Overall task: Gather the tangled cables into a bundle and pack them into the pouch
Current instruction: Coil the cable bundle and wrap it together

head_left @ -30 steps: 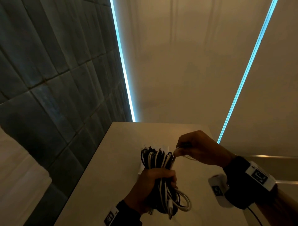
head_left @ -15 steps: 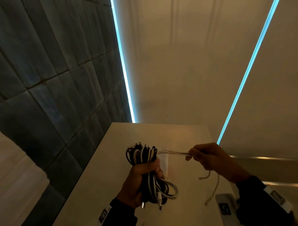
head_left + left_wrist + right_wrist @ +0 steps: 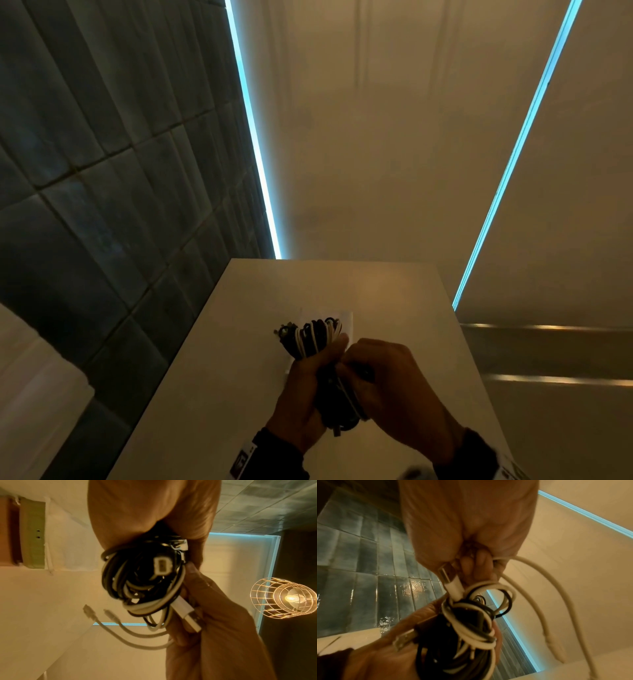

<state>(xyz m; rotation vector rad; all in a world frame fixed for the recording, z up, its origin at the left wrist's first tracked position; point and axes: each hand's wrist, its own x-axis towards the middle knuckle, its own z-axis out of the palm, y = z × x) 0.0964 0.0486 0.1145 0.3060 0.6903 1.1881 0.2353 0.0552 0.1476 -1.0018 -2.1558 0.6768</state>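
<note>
A bundle of black and white cables (image 3: 313, 337) is held upright over the white table (image 3: 394, 294), with my left hand (image 3: 303, 383) gripping its middle. My right hand (image 3: 380, 373) is pressed against the bundle's right side. In the right wrist view its fingers pinch a white cable by its USB plug (image 3: 449, 578) against the bundle (image 3: 467, 628). Two loose white cable ends (image 3: 91, 612) hang free beside the bundle (image 3: 142, 577). A flat white item (image 3: 345, 317) lies on the table behind the bundle, mostly hidden; I cannot tell if it is the pouch.
A dark tiled wall (image 3: 102, 205) runs along the table's left edge. Lit blue strips (image 3: 257, 154) mark the walls behind. A caged lamp (image 3: 283, 597) shows in the left wrist view. Beyond the table's right edge lies a lower surface (image 3: 548, 359).
My right hand, which had drawn a white cable end out to the right, has come back against the bundle. The bundle has shifted with my left hand.
</note>
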